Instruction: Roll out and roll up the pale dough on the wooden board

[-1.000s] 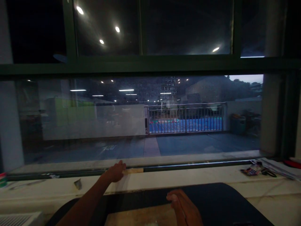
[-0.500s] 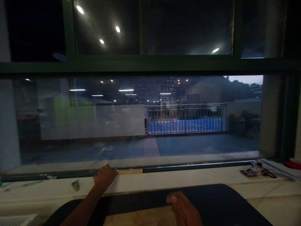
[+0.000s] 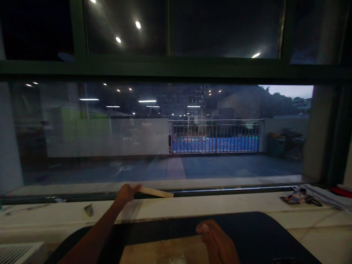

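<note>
At the window sill, my left hand (image 3: 127, 193) is closed on one end of a light wooden stick (image 3: 158, 192). The stick's free end points right, beside the window's bottom frame. A pale wooden board (image 3: 162, 251) lies on the dark table (image 3: 255, 233) close to me, its near part cut off by the picture's edge. Beside the board's right side is my right hand (image 3: 217, 238), fingers curled and thumb against them. Whatever it may grip is hidden.
A small dark-and-tan scrap (image 3: 88, 209) and a thin tool (image 3: 27, 209) lie on the sill (image 3: 220, 201) at left. Papers (image 3: 324, 196) and a small colourful packet (image 3: 293, 198) lie at right. A white vented box (image 3: 20, 253) stands lower left. The window pane (image 3: 143, 139) closes off the far side.
My left hand has gripped the wooden stick and lifted it slightly off the sill, tilting it. My right hand stays almost where it was. The view has tipped down a little.
</note>
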Demonstrator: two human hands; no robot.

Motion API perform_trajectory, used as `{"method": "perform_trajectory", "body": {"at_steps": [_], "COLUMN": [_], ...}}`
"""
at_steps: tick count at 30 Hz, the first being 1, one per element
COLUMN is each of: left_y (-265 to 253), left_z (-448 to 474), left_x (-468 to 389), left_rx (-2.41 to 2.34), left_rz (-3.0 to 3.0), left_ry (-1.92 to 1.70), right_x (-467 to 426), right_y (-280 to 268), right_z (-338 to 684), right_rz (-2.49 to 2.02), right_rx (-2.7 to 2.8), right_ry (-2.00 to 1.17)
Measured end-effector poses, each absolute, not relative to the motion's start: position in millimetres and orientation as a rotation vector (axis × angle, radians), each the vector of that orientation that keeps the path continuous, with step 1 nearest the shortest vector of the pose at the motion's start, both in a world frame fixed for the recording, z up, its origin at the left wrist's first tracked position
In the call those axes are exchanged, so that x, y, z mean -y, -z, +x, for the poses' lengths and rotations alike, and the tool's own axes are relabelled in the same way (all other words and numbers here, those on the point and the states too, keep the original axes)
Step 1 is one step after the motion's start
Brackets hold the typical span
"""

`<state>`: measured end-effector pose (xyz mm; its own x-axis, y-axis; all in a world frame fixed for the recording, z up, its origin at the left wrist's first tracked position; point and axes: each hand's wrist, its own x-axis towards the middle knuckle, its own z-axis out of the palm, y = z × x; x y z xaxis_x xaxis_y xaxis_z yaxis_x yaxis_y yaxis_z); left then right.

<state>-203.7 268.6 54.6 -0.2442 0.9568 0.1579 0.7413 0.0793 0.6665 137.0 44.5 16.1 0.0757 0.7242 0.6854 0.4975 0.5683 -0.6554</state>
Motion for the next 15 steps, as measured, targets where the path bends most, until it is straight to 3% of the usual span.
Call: {"method": "perform_trajectory", "body": {"at_steps": [8,15], "left_y": [-86,-88], "left_z": [-192,-144], "left_x": [-223,-123], "left_rx": [-1.545,-1.209], "left_rz": [1.448,1.53], "left_ry": [-1.17,-1.286], "right_x": [-26,-32], "right_y": [-36,-37], "right_z": [134,144], "right_rz": [-1.108,-1.08], "right_rx": [1.516,1.094], "right_ry": [-0.252,-0.522]}}
